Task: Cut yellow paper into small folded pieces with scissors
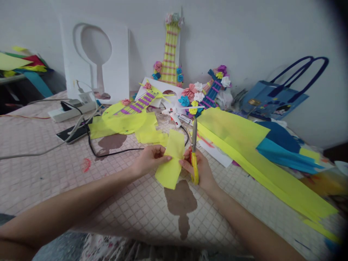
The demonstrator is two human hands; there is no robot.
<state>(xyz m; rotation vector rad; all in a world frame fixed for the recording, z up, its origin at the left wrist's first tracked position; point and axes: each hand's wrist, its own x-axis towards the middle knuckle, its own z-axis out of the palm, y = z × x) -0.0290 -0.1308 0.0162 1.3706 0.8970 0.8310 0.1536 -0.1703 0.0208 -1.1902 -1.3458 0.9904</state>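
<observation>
A small yellow paper piece point(169, 174), narrowed at its middle, is held between both hands above the table. My left hand point(150, 159) pinches its left edge between thumb and fingers. At its right edge, my right hand point(200, 168) pinches it with the thumb and fingers. Scissors with yellow handles point(194, 167) hang on the right hand, blades pointing up and away. More yellow paper point(122, 125) lies behind the left hand, and a long yellow sheet point(239, 137) stretches to the right.
Decorated paper instruments point(170, 54) stand at the wall beside a white cut-out board point(118, 65). A glue gun point(174, 115) with a black cable lies behind the hands. On the left are a power strip point(72, 110) and a phone point(73, 134); a blue bag point(272, 98) stands right.
</observation>
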